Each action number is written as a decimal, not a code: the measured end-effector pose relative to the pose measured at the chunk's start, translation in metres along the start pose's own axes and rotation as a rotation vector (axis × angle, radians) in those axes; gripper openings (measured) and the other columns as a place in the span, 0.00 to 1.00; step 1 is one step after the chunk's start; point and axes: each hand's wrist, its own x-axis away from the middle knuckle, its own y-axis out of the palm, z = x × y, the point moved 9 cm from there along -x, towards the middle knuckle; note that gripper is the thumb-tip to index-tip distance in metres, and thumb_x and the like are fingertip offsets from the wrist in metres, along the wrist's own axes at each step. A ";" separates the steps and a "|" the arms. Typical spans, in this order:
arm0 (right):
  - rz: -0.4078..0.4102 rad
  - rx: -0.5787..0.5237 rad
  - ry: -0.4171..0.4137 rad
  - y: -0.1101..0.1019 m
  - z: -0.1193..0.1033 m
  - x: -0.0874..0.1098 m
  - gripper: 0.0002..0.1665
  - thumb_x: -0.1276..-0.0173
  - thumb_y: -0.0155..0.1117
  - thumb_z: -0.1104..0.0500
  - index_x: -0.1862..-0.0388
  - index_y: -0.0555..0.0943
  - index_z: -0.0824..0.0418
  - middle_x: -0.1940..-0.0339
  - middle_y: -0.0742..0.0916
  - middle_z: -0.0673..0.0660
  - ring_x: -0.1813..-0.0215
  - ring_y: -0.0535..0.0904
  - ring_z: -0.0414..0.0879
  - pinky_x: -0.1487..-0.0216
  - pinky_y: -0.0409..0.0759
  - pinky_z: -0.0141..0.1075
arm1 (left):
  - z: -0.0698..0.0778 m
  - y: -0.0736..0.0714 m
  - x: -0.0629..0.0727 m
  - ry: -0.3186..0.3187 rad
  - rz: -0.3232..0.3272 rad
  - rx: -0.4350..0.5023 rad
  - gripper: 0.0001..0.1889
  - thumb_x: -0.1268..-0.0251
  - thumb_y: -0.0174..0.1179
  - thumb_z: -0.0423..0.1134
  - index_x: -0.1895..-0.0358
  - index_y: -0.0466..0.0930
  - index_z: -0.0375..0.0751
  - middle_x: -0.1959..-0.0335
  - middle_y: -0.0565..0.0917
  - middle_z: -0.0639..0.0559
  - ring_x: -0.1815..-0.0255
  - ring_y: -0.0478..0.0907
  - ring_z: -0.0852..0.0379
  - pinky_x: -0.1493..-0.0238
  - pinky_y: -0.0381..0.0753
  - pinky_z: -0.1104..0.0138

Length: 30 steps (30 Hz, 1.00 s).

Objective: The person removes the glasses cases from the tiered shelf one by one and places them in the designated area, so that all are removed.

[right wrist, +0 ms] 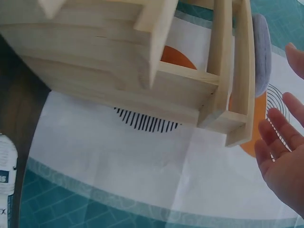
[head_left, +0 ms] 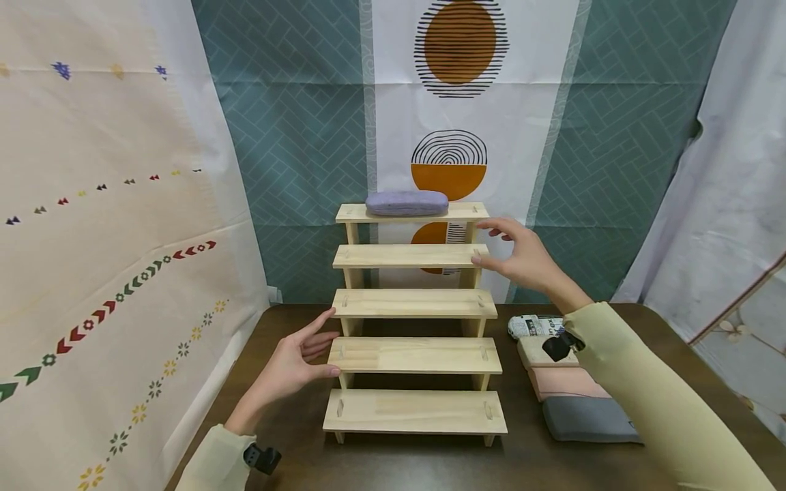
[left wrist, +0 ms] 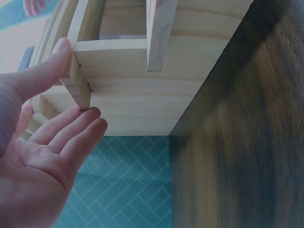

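A light wooden five-step display shelf [head_left: 414, 303] stands on the dark table. On its top step lies a lavender, oblong, soft-looking item [head_left: 407, 203], seen edge-on beside the steps in the right wrist view. My left hand [head_left: 288, 361] is at the left end of the lower steps. In the left wrist view its thumb touches the edge of a board [left wrist: 78, 83], and the extended fingertips touch or nearly touch that board's lower corner. My right hand [head_left: 522, 256] is beside the right end of the upper steps, fingers spread and relaxed. The right wrist view shows it apart from the wood, holding nothing.
Right of the shelf lie several soft items in a row: a white printed one [head_left: 534, 326], a cream one [head_left: 543, 353], a pink one [head_left: 568, 382] and a grey one [head_left: 589, 419]. A patterned curtain [head_left: 295, 136] hangs behind, with pale cloths on both sides.
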 end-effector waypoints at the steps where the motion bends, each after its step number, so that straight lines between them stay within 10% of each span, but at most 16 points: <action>1: 0.002 -0.002 0.003 0.000 0.000 -0.004 0.34 0.31 0.77 0.55 0.28 0.78 0.61 0.31 0.79 0.63 0.36 0.73 0.59 0.31 0.68 0.59 | 0.000 0.000 0.000 0.000 0.001 0.000 0.58 0.50 0.82 0.28 0.16 0.60 0.56 0.30 0.77 0.35 0.32 0.79 0.40 0.36 0.81 0.56; 20: -0.117 -0.059 0.138 0.019 0.005 -0.096 0.48 0.32 0.78 0.49 0.19 0.68 0.59 0.19 0.70 0.59 0.23 0.64 0.62 0.22 0.63 0.61 | -0.001 0.000 0.000 -0.002 -0.003 0.000 0.57 0.49 0.83 0.29 0.16 0.60 0.59 0.29 0.76 0.36 0.32 0.78 0.41 0.36 0.81 0.56; 30: -0.211 -0.101 0.139 0.045 -0.003 -0.126 0.45 0.30 0.76 0.54 0.19 0.68 0.62 0.26 0.75 0.61 0.31 0.71 0.57 0.26 0.72 0.51 | -0.001 -0.001 0.000 -0.013 -0.003 -0.005 0.57 0.49 0.82 0.29 0.16 0.60 0.58 0.30 0.78 0.36 0.32 0.78 0.40 0.36 0.80 0.49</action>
